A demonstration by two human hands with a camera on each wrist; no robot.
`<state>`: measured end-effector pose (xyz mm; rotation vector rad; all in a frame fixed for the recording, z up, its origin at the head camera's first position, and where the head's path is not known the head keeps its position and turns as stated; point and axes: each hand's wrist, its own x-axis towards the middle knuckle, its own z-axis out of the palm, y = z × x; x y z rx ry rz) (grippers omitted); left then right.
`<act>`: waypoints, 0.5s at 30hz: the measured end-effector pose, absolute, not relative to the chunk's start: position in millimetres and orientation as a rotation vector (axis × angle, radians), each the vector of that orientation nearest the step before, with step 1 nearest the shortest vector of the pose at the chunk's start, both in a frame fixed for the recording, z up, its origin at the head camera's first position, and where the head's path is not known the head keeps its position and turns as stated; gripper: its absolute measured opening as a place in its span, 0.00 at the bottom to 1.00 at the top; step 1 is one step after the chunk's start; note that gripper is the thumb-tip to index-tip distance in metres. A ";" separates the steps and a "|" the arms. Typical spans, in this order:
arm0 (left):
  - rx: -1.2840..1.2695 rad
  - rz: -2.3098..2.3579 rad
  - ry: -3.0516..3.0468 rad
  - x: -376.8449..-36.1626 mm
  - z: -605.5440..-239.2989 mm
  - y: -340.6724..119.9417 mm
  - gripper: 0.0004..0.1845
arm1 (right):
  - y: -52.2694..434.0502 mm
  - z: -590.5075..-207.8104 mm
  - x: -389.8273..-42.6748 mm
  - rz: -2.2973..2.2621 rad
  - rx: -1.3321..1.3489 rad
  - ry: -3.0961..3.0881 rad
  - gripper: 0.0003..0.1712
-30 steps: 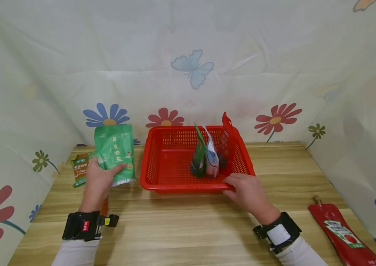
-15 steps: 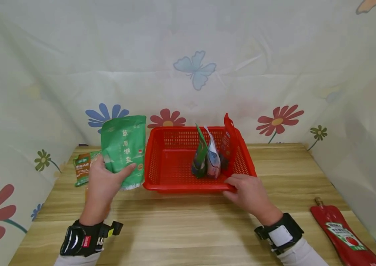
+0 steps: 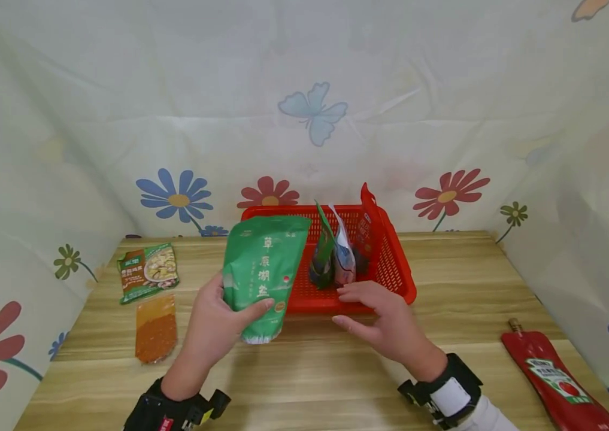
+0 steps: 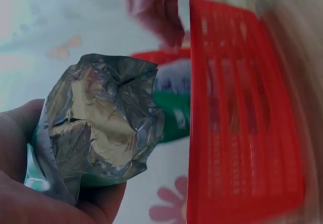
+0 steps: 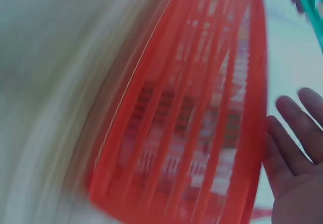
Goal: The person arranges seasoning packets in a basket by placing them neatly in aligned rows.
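My left hand [image 3: 220,320] grips a green pouch [image 3: 266,263] with white lettering by its lower part, thumb across the front. The pouch overlaps the left front of the red basket [image 3: 405,281] in the head view. Its silvery crinkled bottom [image 4: 103,123] faces the left wrist camera. Near the basket's front rim, my right hand [image 3: 387,326] has its fingers extended and holds nothing. Inside the basket, toward the right, stand a green packet [image 3: 323,257], a white and pink packet [image 3: 344,257] and a red packet [image 3: 369,230].
On the table's left side lie a green and brown soup packet [image 3: 148,272] and a clear packet of orange-red powder [image 3: 155,329]. A red ketchup pouch [image 3: 557,377] with a spout lies at the right edge. A flowered cloth [image 3: 309,48] hangs behind the wooden table [image 3: 304,395].
The green pouch has travelled right in my left hand, from beside the basket to its front left, uncovering the powder packet. My right hand has let go of the basket's rim and its fingers have straightened.
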<state>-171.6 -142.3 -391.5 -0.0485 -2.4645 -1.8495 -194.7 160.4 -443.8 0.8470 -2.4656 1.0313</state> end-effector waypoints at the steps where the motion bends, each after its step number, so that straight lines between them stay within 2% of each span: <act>1: -0.059 -1.866 -2.468 -168.9 -392.5 -137.1 0.35 | 155.9 -443.6 -191.9 1.107 0.862 -2.438 0.23; 6: -0.173 -1.963 -2.466 -155.0 -392.8 -113.3 0.36 | 133.6 -442.0 -178.2 1.530 0.877 -2.308 0.25; 12: -0.341 -2.098 -2.437 -142.4 -394.6 -95.0 0.34 | 118.5 -442.1 -169.1 2.085 0.832 -2.212 0.22; 15: -0.405 -2.102 -2.430 -139.1 -396.2 -90.2 0.33 | 116.9 -441.9 -165.7 2.169 0.827 -2.252 0.28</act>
